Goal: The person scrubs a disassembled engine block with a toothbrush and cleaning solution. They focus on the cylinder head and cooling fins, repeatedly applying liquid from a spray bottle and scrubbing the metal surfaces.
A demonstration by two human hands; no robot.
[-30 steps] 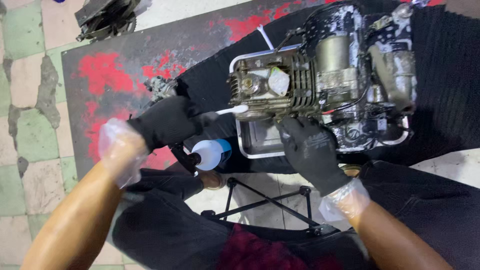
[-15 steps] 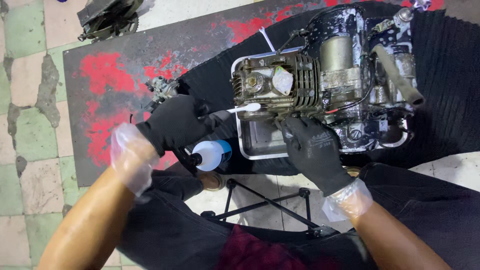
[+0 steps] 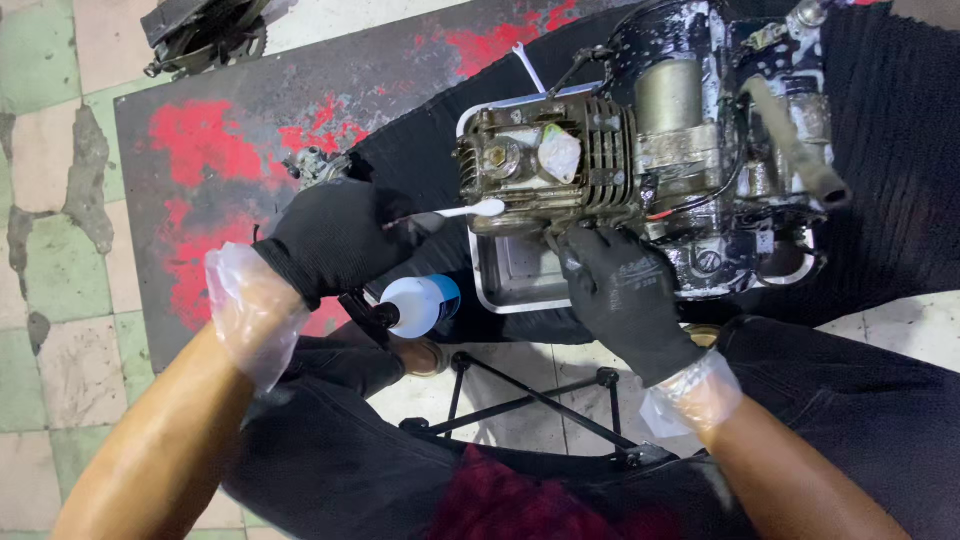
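Pinching a cotton swab (image 3: 455, 212) in my left hand (image 3: 335, 240), I have the black-gloved fingers closed tight around its stick, and its white tip touches the near left face of the engine (image 3: 640, 170), right at the finned cylinder head. A loose clear plastic cuff bunches at that wrist. Just below the hand, a small white bottle (image 3: 415, 305) with a blue band lies on its side at the near edge of the black ribbed mat (image 3: 890, 150), its dark nozzle pointing left.

Left of all this the red-and-grey painted board (image 3: 200, 150) stretches to the cracked tile floor (image 3: 40, 130), with a small metal part (image 3: 315, 165) lying on it just above my knuckles and a dark machine piece (image 3: 205, 30) at the far left corner; that side gives me open room to swing the swab arm.

Moving right, a white metal tray (image 3: 515, 285) sits under the engine's near side. My right hand (image 3: 620, 295), also gloved in black, is curled partly closed with fingers pressed against the underside of the engine block above the tray's edge; I cannot tell whether it grips anything. The engine fills the mat's middle, a grey lever (image 3: 795, 145) slanting over its right part. Beyond it the mat runs bare to the right edge. Beneath my wrists stands a black metal stand frame (image 3: 530, 400) between my knees.
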